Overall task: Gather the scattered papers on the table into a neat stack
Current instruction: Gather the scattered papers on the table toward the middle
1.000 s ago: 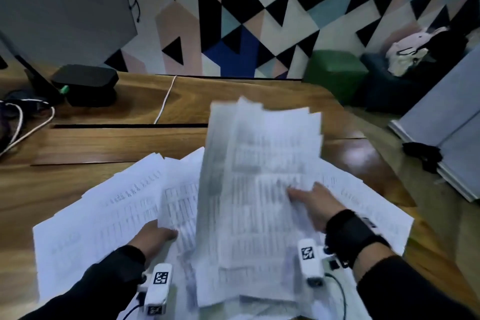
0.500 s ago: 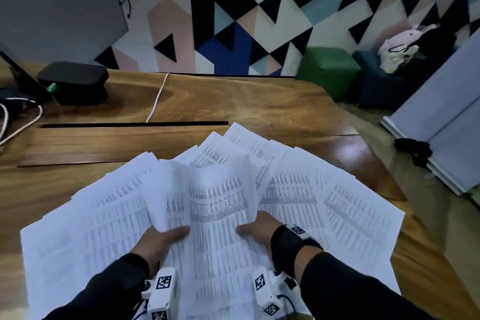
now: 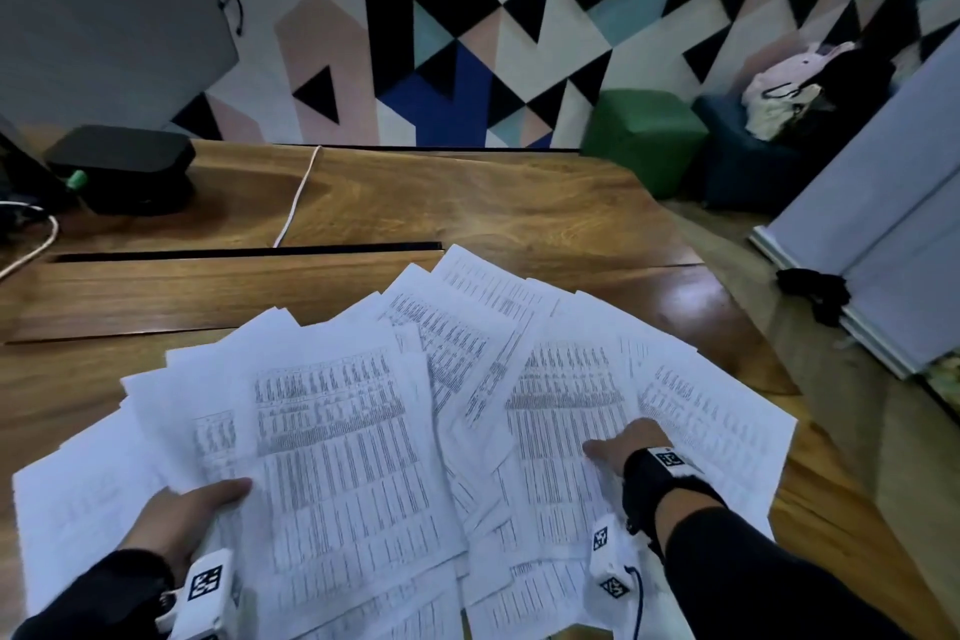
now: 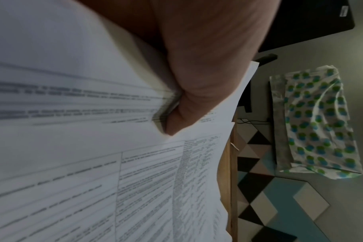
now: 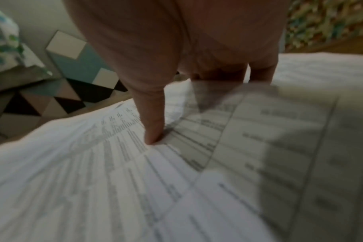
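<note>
A: Where are the papers (image 3: 395,431) now?

B: They lie in a wide fan over the near half of the wooden table (image 3: 467,208), from about 9 o'clock round to 3 o'clock. I judge the task is only started: the sheets overlap, but no edges are aligned, and all of them are left to be pulled together and squared.

A: And the hands?

B: The left hand (image 3: 182,515) pinches a bundle of sheets at 7 o'clock, thumb on top (the wrist view shows it pressed on the paper edge). The right hand (image 3: 623,447) has its thumb on a sheet at 4 o'clock and its fingers slipped under the sheet's edge.

A: What differs from half a second ago?

B: Then both hands were close together at 6 o'clock on the middle sheets. Now the right hand has moved out to the right side of the fan. The black box (image 3: 124,166) at 10 o'clock has not moved.
</note>
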Available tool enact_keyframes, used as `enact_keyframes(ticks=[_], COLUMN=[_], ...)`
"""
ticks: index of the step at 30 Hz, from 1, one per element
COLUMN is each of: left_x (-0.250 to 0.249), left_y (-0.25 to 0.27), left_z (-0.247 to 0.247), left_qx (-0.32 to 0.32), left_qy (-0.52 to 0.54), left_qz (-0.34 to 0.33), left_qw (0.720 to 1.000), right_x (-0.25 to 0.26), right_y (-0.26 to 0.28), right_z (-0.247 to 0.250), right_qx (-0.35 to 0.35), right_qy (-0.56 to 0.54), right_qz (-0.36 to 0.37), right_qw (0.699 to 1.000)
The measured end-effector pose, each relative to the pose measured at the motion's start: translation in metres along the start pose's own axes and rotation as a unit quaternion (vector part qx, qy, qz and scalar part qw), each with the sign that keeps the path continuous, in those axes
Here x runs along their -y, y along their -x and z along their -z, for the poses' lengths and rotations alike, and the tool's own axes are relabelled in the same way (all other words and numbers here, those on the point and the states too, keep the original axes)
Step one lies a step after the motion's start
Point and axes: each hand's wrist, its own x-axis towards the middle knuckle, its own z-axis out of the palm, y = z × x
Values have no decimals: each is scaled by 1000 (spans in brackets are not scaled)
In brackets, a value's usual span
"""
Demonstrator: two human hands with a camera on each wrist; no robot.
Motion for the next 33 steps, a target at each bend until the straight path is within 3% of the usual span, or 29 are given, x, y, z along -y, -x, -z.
enact_keyframes(ticks=[4,7,12,20,25,29,33], left_x=[9,16,31,41,43,44,42], left_y=[-3,-6,-32,-39,-40,-41,-43], left_z=[1,0,4,1,1,4,5], left_qx=[0,-3,-5,8,22,35,34], left_qy=[5,6,2,-9,-2,-9,-19], left_qz=[9,12,32,17,13,12,12], left_qw=[1000,1000,999,1000,1000,999,999], right_x=[1,7,53,143,165,150,109], right_y=[0,4,13,22,31,35,33], right_z=[-5,-11,-12,-40,-62,-53,-13], right_qx=[34,90,124,105,108,66,3], right_qy=[-126,-273,-255,-188,-113,-199,-327], right_qz=[39,20,6,69,114,183,224], right_qw=[991,957,959,974,981,960,918])
